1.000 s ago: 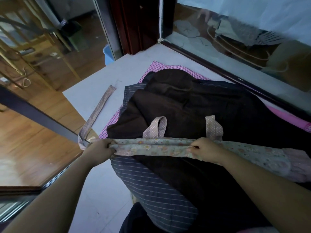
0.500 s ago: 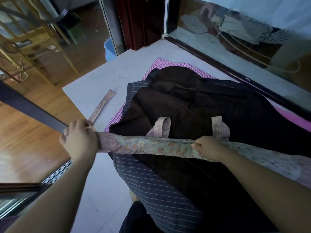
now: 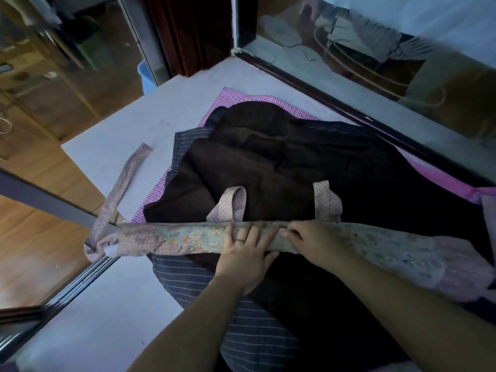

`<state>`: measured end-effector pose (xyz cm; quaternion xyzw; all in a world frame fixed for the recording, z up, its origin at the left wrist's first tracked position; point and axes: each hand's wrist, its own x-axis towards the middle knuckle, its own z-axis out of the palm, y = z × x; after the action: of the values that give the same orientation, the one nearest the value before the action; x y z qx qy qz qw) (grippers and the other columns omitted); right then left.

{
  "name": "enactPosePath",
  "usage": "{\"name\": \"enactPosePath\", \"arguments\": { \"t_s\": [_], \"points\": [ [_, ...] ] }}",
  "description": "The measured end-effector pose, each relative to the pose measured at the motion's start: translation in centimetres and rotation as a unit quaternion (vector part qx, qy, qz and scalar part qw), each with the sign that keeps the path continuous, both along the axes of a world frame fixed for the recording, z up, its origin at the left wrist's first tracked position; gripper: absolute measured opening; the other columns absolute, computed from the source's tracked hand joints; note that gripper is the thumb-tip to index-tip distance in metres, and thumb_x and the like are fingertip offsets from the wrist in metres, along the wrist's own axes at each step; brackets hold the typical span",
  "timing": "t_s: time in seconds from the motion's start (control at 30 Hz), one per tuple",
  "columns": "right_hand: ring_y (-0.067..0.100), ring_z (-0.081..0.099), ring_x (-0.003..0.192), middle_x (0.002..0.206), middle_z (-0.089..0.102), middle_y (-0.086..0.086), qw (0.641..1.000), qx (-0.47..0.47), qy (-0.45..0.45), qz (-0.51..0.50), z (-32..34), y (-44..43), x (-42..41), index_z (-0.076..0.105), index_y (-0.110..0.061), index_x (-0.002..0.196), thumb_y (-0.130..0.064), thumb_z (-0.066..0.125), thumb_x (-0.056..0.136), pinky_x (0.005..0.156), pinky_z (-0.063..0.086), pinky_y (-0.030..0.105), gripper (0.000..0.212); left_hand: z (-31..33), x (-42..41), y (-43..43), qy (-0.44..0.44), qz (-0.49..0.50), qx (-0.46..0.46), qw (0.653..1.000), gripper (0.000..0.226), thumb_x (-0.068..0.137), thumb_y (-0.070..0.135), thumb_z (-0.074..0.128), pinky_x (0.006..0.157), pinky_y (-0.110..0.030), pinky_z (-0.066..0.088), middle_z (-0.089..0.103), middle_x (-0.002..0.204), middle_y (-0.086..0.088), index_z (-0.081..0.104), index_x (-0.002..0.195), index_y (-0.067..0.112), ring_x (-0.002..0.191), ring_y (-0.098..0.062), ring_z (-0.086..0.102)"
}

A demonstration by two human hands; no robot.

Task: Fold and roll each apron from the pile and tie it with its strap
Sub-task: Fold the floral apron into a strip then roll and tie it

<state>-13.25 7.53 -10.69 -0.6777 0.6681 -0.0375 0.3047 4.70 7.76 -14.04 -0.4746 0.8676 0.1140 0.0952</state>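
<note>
**Nearest:** two bare forearms reach in from the lower edge. Beneath them lies a dark grey apron with thin pale stripes (image 3: 188, 280), spread flat and partly covered.

**Task item:** a pale floral cotton apron (image 3: 188, 238), folded into a long narrow band. It lies crosswise on top of the pile, from the left table edge to the right side of the view. Its right end widens into a pinkish frill.

**Left hand** (image 3: 248, 253): laid palm-down across the middle of the band. The fingers are spread and nearly straight, pressing on the cloth, with the thumb at the near edge. A dark ring (image 3: 240, 240) is on one finger.

**Right hand** (image 3: 308, 242): just beside the left hand, almost touching it. Its fingers are curled over the band and grasp the fabric.

**Beyond the hands:** two short loops of dusty-pink polka-dot fabric (image 3: 230, 205) stand out from the band's far edge.

**Strap:** a long polka-dot strap (image 3: 126, 181) of the same fabric. It runs from the band's bunched left end up and away over the tabletop.

**Under the band:** a dark brown apron (image 3: 268, 162), rumpled and topmost of the spread pile. Below it is a pink-and-white checked cloth (image 3: 241, 96), visible at the far corner.

**Support:** a white table (image 3: 120, 122).

**Farthest:** a dark window frame (image 3: 349, 108) runs along the table's right side. A light blue container (image 3: 145, 76) is partly hidden behind the table's far corner.
</note>
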Motion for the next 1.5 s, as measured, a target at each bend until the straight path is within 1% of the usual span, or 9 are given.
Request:
{"name": "enactPosePath", "arguments": {
  "t_s": [0.13,0.2,0.37,0.47,0.63,0.83,1.0,1.2,1.5],
  "points": [
    [0.016,0.064,0.077,0.085,0.065,-0.006,0.99,-0.106,0.09,0.032,-0.4,4.5,-4.4,0.066,-0.018,0.086,-0.045,0.065,0.077,0.067,0.05,0.029,0.029,-0.2,-0.2,-0.4,-0.004,0.005,0.008,1.0,0.077,0.082,0.06,-0.008,0.11,-0.048,-0.006,0.021,0.154,0.004,0.006,0.152,0.032,0.139,-0.02,0.022],
    [0.016,0.067,0.071,0.084,0.067,-0.005,0.983,-0.139,0.113,0.029,-0.3,5.6,-7.0,0.068,-0.018,0.082,-0.048,0.062,0.075,0.061,0.048,0.023,0.032,-0.3,-0.2,-0.3,0.013,0.012,0.002,1.0,0.072,0.088,0.06,0.0,0.11,-0.048,0.001,0.032,0.149,0.003,0.017,0.15,0.028,0.133,-0.02,0.031],
    [0.018,0.056,0.113,0.129,0.056,-0.001,0.997,-0.062,0.044,-0.007,0.5,5.7,-9.2,0.059,-0.015,0.126,-0.031,0.059,0.091,0.094,0.043,0.028,0.038,-0.1,-0.7,-0.7,0.091,0.062,0.005,0.994,0.066,0.086,0.061,0.006,0.11,-0.041,0.008,0.04,0.135,0.01,0.038,0.134,0.029,0.123,-0.017,0.036],
    [0.015,0.057,0.109,0.122,0.06,-0.002,0.998,-0.035,0.044,-0.005,0.7,5.8,-10.2,0.062,-0.019,0.119,-0.034,0.053,0.094,0.089,0.044,0.028,0.03,0.6,-1.9,-1.8,0.129,0.15,0.062,0.978,0.059,0.087,0.063,0.011,0.111,-0.038,0.002,0.037,0.13,0.011,0.045,0.122,0.029,0.127,-0.016,0.031],
    [0.013,0.057,0.073,0.067,0.053,-0.009,0.997,0.053,0.047,-0.016,1.0,4.0,-13.0,0.048,-0.026,0.061,-0.037,0.048,0.096,0.066,0.041,0.029,0.037,0.7,-3.1,-3.2,0.072,0.209,0.108,0.969,0.038,0.101,0.046,0.029,0.112,-0.041,0.006,0.036,0.135,0.002,0.052,0.123,0.024,0.133,-0.021,0.028],
    [0.002,0.041,0.05,0.053,0.045,-0.007,0.998,0.021,0.057,-0.01,-0.7,2.2,-14.4,0.042,-0.021,0.052,-0.048,0.047,0.093,0.057,0.032,0.023,0.049,0.6,-4.9,-3.2,0.003,0.249,0.058,0.967,0.042,0.101,0.046,0.026,0.11,-0.045,0.013,0.042,0.131,-0.003,0.053,0.122,0.022,0.129,-0.024,0.037],
    [0.012,0.051,0.06,0.057,0.048,-0.006,0.985,0.07,0.159,0.008,-1.1,0.6,-16.4,0.048,-0.017,0.056,-0.068,0.044,0.084,0.064,0.041,0.029,0.058,0.1,-4.9,-3.4,-0.008,0.23,-0.008,0.973,0.041,0.101,0.047,0.027,0.104,-0.045,0.018,0.049,0.123,-0.003,0.054,0.115,0.021,0.121,-0.024,0.044],
    [0.015,0.049,0.039,0.043,0.045,-0.005,0.949,-0.277,0.151,-0.006,-4.5,3.7,-17.4,0.036,-0.023,0.053,-0.072,0.021,0.09,0.045,0.035,0.023,0.063,-1.2,-4.6,-3.3,0.048,0.205,-0.085,0.974,0.03,0.09,0.043,0.05,0.087,-0.047,0.028,0.062,0.085,-0.007,0.06,0.086,0.015,0.084,-0.033,0.062],
    [0.019,0.045,0.052,0.055,0.042,-0.004,0.948,-0.249,0.114,-0.159,-5.8,4.8,-18.5,0.043,-0.015,0.056,-0.05,0.053,0.089,0.06,0.033,0.029,0.05,-2.2,-2.3,-3.2,0.179,0.099,-0.167,0.965,0.03,0.09,0.045,0.04,0.089,-0.039,0.028,0.057,0.09,-0.001,0.057,0.089,0.02,0.081,-0.027,0.057]
  ]
}}
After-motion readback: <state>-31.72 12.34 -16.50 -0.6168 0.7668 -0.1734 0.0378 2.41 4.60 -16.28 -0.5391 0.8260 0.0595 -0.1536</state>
